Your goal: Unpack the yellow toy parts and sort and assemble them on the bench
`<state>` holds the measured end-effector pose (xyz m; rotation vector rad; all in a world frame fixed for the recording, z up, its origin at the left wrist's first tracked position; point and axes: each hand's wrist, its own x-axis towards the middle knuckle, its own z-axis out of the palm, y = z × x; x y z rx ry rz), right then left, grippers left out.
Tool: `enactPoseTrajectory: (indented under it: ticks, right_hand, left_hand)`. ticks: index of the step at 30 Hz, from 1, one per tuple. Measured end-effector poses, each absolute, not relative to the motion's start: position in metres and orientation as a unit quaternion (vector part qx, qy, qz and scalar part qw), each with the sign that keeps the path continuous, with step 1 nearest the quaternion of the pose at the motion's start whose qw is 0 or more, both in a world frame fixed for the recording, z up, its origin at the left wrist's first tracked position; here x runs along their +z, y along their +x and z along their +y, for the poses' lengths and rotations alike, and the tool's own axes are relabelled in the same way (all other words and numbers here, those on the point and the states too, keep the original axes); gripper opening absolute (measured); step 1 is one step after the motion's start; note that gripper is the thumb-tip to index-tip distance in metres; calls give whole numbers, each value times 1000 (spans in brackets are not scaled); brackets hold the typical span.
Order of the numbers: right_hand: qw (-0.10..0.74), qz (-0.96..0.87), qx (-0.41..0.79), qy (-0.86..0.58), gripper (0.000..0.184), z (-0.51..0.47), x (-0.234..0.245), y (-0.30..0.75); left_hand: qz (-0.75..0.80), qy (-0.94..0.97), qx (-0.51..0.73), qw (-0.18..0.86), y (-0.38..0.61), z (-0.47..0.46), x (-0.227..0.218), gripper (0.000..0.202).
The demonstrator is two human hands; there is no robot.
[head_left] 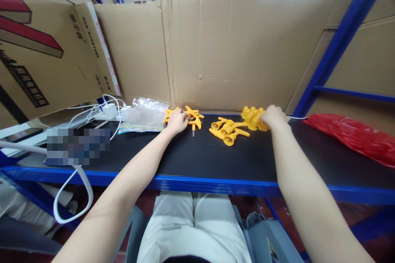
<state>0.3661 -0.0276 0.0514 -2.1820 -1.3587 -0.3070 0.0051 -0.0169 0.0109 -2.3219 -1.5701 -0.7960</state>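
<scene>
At the back of the black shelf, my left hand [178, 121] is closed, its curled fingers in a pile of orange branched handles [196, 120]. What it grips there is mostly hidden. From one handle a metal spiral screw [194, 133] points toward me. My right hand [275, 116] is closed at the right side of a cluster of yellow cup-like pieces [251, 117]; its fingertips are hidden behind the hand. Between the hands lie several yellow pieces with handles and flared, hollow ends [228, 139], heaped together.
A clear plastic bag [145, 114] lies left of my left hand, near white chargers and cables [109, 111]. A red plastic bag [352, 137] lies at the right. Cardboard [240, 53] walls the back. A blue rail [210, 185] edges the shelf, and a blurred patch [78, 146] sits at left.
</scene>
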Motion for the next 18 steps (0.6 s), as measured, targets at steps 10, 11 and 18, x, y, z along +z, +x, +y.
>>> enactPoseTrajectory:
  ticks: [10,11,18]
  right_hand:
    - [237,-783,-49,-573,29,-33,40,275]
    - [213,-793,-50,-568,32,-33,36,268]
    - [105,-795,-12,-598,43,-33,27,254]
  left_hand:
    - [-541,-795,-250,110,6,-18,10,34]
    - [-543,-795,-248,109,6,-18,10,34]
    - [-552,-789,-255,86,6,-14,6,37]
